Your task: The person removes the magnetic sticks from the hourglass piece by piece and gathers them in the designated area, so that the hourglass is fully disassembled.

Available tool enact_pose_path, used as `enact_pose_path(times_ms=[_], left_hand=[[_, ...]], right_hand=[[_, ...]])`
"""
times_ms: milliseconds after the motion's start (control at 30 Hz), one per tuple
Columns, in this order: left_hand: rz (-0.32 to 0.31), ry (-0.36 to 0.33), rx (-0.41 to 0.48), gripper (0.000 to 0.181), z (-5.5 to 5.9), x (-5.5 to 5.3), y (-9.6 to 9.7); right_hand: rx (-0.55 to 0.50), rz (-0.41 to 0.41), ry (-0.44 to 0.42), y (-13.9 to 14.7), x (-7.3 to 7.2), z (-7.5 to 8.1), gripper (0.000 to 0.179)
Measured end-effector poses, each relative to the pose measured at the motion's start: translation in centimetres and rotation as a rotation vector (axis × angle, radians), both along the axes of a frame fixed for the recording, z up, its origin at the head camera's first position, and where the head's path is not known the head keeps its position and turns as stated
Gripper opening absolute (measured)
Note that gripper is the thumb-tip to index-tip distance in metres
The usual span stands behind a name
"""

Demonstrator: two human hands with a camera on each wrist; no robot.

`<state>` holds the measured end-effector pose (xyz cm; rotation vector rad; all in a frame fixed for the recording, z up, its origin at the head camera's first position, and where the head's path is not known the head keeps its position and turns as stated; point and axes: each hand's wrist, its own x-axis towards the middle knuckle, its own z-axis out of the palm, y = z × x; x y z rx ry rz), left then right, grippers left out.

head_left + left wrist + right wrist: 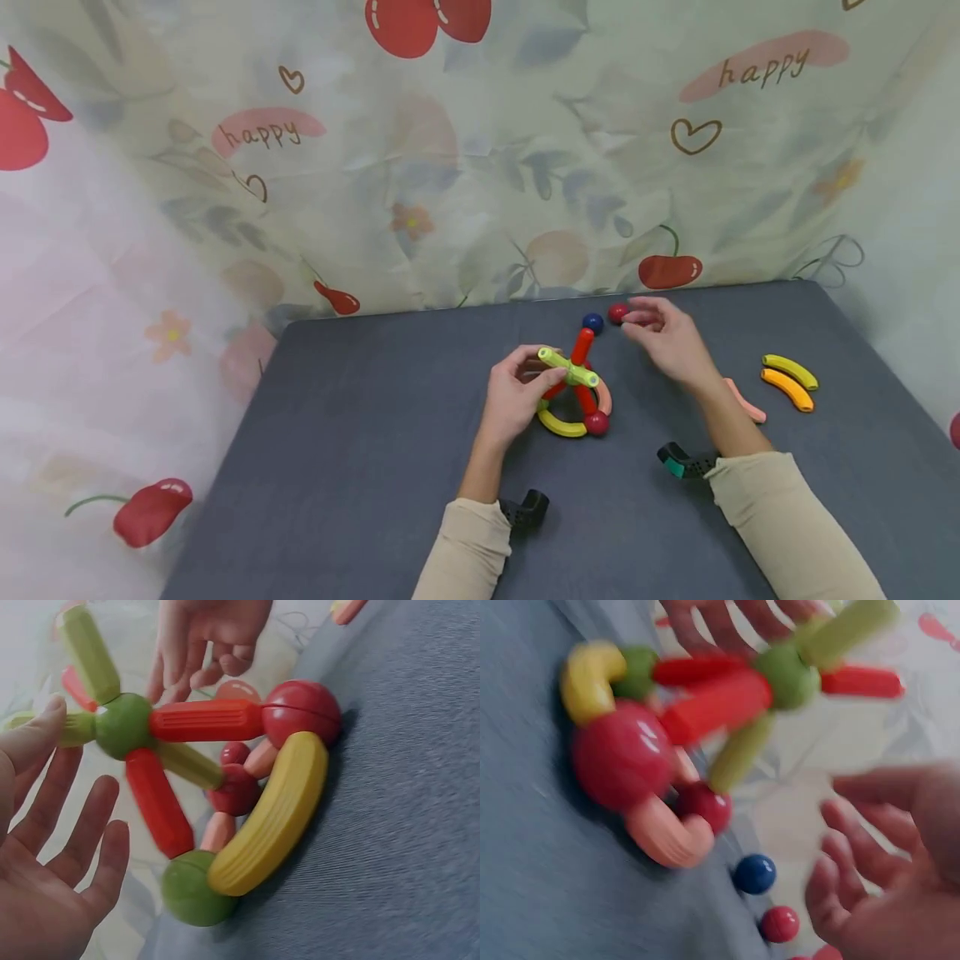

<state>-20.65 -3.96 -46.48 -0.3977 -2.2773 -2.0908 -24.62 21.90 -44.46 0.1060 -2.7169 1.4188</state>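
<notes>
Balls and rods are joined into a frame on the table. Its base is a ring with a yellow curved rod (277, 817), pink curved rods (667, 838), red balls (300, 712) and a green ball (196, 889). Straight red rods (206, 720) rise to an upper green ball (786, 675), from which yellow-green rods (88, 652) stick out. My left hand (512, 398) pinches one yellow-green rod between thumb and fingers. My right hand (671, 342) is at the frame's right, fingers loosely bent with nothing between them. Near its fingertips lie a loose red ball (617, 313) and a blue ball (592, 323).
To the right on the dark grey table (375, 450) lie a loose yellow curved rod (791, 371), an orange curved rod (787, 390) and a pink curved rod (745, 402) beside the right forearm. A patterned cloth (480, 167) hangs behind the table's back edge.
</notes>
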Motion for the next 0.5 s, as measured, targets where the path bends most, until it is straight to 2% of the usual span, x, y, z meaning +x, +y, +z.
enact_pose_path(times_ms=[100,167,233,333,400,500], left_hand=[[0.012,0.020,0.012,0.028,0.4,0.0,-0.4],[0.021,0.035,0.028,0.029,0.7,0.0,-0.6],[0.013,0.042,0.032,0.031,0.9,0.1,-0.8],[0.005,0.047,0.017,0.034,1.0,0.3,-0.8],[0.005,0.059,-0.005,0.035,1.0,0.3,-0.8],[0.014,0.084,-0.032,0.033,1.0,0.2,-0.8]], right_hand=[[-0.048,0.246,-0.047,-1.6,2.3,0.2,0.050],[-0.047,0.333,-0.067,-2.6,3.2,-0.2,0.050],[-0.078,0.352,-0.095,-3.5,3.5,-0.8,0.048],[-0.119,0.338,-0.100,-4.7,3.6,-1.7,0.044],[-0.116,0.324,-0.071,-5.3,3.7,-2.1,0.040],[-0.056,0.290,0.012,-5.8,3.8,-2.4,0.034]])
